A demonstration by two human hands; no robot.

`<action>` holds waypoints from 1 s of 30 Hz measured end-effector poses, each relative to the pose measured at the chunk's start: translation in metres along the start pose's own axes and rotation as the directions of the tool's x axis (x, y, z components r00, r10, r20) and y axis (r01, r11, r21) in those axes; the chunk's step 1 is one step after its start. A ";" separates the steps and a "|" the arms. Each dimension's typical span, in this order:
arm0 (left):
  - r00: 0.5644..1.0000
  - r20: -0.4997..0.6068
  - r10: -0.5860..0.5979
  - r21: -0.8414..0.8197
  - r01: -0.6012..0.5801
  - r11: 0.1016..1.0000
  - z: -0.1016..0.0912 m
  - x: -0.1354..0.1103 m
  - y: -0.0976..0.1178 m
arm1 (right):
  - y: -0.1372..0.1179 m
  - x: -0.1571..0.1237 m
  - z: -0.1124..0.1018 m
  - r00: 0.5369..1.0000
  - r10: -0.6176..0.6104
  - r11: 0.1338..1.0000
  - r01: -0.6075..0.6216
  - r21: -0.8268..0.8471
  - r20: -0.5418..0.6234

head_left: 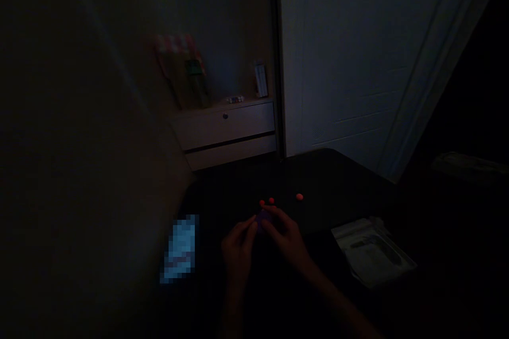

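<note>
In the dim head view, a small purple lump (263, 219) sits between my two hands; its exact kind is too dark to make out. My left hand (239, 241) pinches it from the left with thumb and fingertips. From the right, my right hand (285, 233) grips the same lump, its fingers curled over the far side. Just beyond my fingertips lie two small red balls (271, 201) on the dark table (318, 175). A larger pinkish-red rounded piece (299, 197) rests farther right.
A pixelated bright screen (181, 249) is at the left. On the right lies a flat clear package (374, 251). Behind the table stand white drawers (238, 126) with a green-topped container (194, 71) and books (260, 79) above, beside a pale door (342, 58).
</note>
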State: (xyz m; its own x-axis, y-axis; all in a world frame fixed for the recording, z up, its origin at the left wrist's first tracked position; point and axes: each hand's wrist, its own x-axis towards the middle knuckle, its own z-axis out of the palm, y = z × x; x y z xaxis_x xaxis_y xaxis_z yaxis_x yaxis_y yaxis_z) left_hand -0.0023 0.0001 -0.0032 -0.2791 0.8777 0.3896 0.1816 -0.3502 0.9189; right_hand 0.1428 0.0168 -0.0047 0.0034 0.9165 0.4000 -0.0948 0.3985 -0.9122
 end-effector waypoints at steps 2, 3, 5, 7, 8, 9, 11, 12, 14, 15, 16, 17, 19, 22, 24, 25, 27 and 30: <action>0.999 0.009 0.030 0.024 -0.031 0.999 -0.001 0.000 0.000 | 0.001 0.000 -0.001 1.000 -0.018 0.999 0.018 -0.031 0.007; 0.999 0.014 0.040 0.031 -0.041 0.999 -0.001 0.000 0.000 | 0.001 0.000 -0.001 1.000 -0.025 0.999 0.025 -0.038 0.006; 0.998 0.025 0.052 0.045 -0.053 0.998 -0.001 -0.001 -0.001 | 0.001 0.000 -0.001 1.000 -0.028 0.999 0.028 -0.036 -0.001; 0.998 0.027 0.055 0.060 -0.057 0.997 -0.001 -0.001 -0.003 | 0.000 0.001 -0.001 1.000 -0.023 0.999 0.022 -0.031 -0.008; 0.998 0.026 0.053 0.070 -0.055 0.996 -0.001 -0.001 -0.005 | 0.000 0.001 0.000 1.000 -0.021 0.999 0.021 -0.029 -0.012; 0.999 0.021 0.047 0.079 -0.048 0.996 -0.001 0.000 -0.005 | 0.000 0.001 0.000 1.000 -0.019 0.999 0.019 -0.026 -0.017; 1.000 0.009 0.019 0.090 -0.020 0.996 -0.001 0.001 -0.006 | 0.000 0.002 0.000 1.000 -0.008 1.000 0.008 -0.005 -0.023; 1.000 0.002 0.004 0.092 -0.004 0.996 -0.002 0.001 -0.005 | 0.000 0.002 -0.001 1.000 0.001 1.000 0.000 0.011 -0.027; 1.000 -0.014 -0.010 0.091 0.011 0.996 -0.002 0.002 -0.003 | 0.000 0.002 -0.001 0.999 0.022 0.999 -0.021 0.035 -0.033; 1.000 -0.014 -0.008 0.091 0.009 0.996 -0.001 0.002 -0.002 | 0.000 0.002 -0.001 0.999 0.028 0.999 -0.027 0.037 -0.033; 1.000 -0.013 -0.002 0.091 0.003 0.996 -0.001 0.002 -0.001 | 0.000 0.002 -0.001 0.999 0.028 0.999 -0.027 0.034 -0.031; 1.000 -0.011 0.002 0.089 -0.001 0.996 -0.001 0.001 0.000 | 0.000 0.002 -0.001 0.999 0.025 0.999 -0.024 0.028 -0.026; 1.000 -0.009 -0.005 0.063 0.005 0.998 0.001 0.000 0.001 | 0.001 0.002 -0.001 1.000 0.018 1.000 -0.018 0.021 -0.010; 0.999 -0.030 -0.030 -0.005 0.030 1.000 0.003 -0.001 0.000 | 0.002 0.002 -0.002 1.000 -0.018 1.000 0.019 -0.022 0.020; 0.999 -0.038 -0.032 -0.016 0.031 0.999 0.003 -0.001 -0.001 | 0.003 0.003 -0.003 0.997 -0.067 0.994 0.070 -0.089 0.042; 0.999 -0.036 -0.029 -0.013 0.029 0.999 0.003 -0.001 -0.002 | 0.003 0.003 -0.003 0.995 -0.086 0.989 0.092 -0.118 0.054; 0.999 -0.022 -0.024 -0.004 0.024 1.000 0.002 -0.001 -0.004 | 0.003 0.004 -0.004 0.993 -0.099 0.984 0.108 -0.144 0.071; 1.000 0.001 0.001 0.035 -0.001 0.999 0.000 0.000 -0.007 | 0.003 0.005 -0.003 0.994 -0.078 0.987 0.088 -0.134 0.076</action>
State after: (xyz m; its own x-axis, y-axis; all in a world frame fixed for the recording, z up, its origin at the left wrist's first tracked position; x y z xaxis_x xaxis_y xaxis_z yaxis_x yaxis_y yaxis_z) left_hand -0.0034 0.0031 -0.0095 -0.2775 0.8777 0.3906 0.2148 -0.3396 0.9157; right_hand 0.1459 0.0226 -0.0056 -0.0654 0.8774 0.4754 0.0405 0.4783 -0.8772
